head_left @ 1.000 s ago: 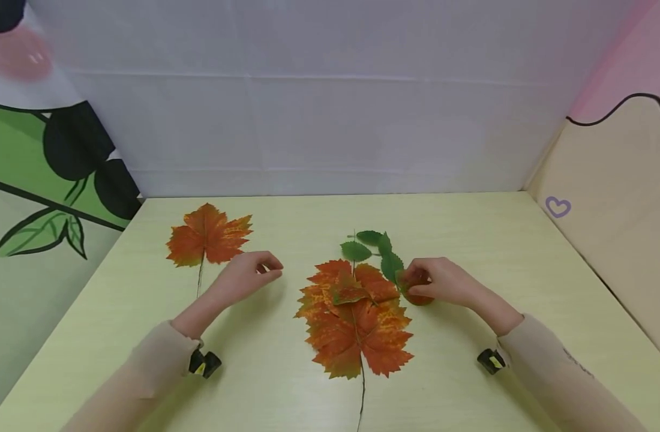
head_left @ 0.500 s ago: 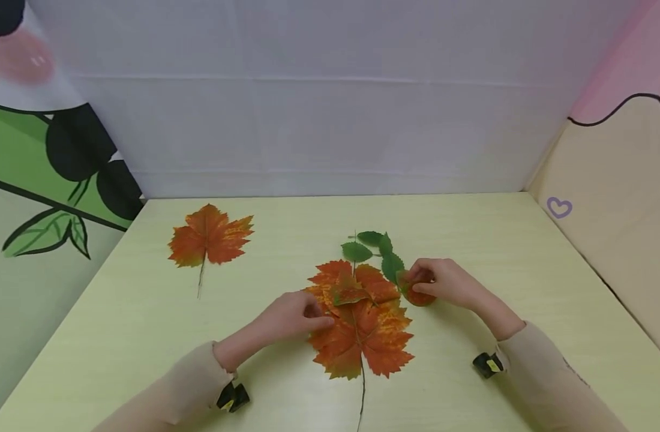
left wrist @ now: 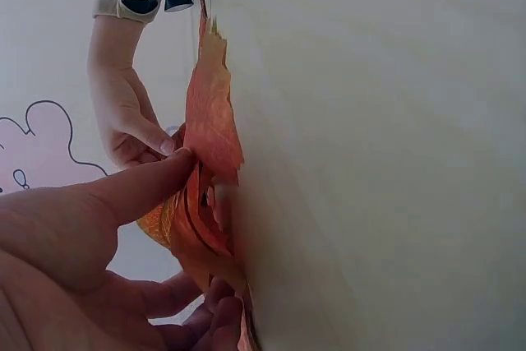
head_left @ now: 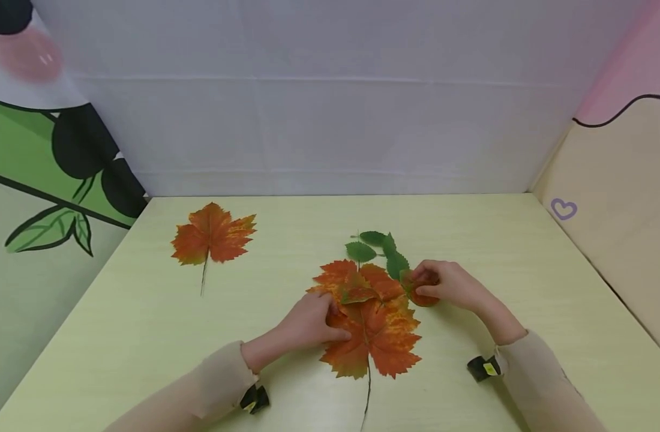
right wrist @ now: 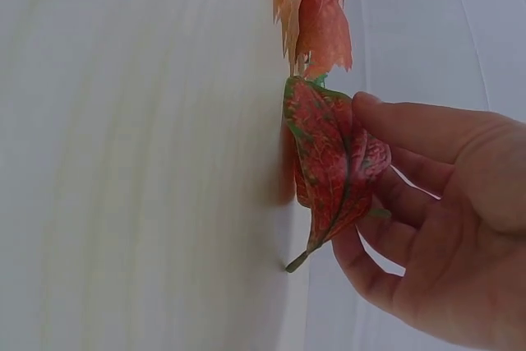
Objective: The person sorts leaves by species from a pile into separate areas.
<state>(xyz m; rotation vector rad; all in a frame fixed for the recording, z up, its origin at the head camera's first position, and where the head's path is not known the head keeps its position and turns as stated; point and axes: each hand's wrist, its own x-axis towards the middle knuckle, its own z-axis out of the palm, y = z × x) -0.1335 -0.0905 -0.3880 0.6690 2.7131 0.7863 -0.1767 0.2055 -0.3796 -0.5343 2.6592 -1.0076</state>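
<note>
Orange maple leaves point(head_left: 384, 336) lie overlapped on the table, a thin stem running toward the near edge. My left hand point(head_left: 308, 322) is at their left side; in the left wrist view its thumb and fingers point(left wrist: 220, 318) are on the orange leaves point(left wrist: 215, 117). At the cluster's right, my right hand point(head_left: 453, 285) pinches a red-green leaf point(head_left: 424, 295). The right wrist view has this leaf point(right wrist: 333, 158) between the thumb and fingers of the hand point(right wrist: 460, 203), its short stem pointing down. Green leaves point(head_left: 396, 264) spread behind the cluster.
A separate orange maple leaf point(head_left: 213, 234) with a stem lies at the back left of the table point(head_left: 119, 324). A pale cloth wall point(head_left: 335, 138) stands behind, and painted panels point(head_left: 621, 198) flank both sides.
My left hand has come from near the separate maple leaf, moving right and toward the near edge, onto the overlapped leaves. My right hand has stayed at the red-green leaf.
</note>
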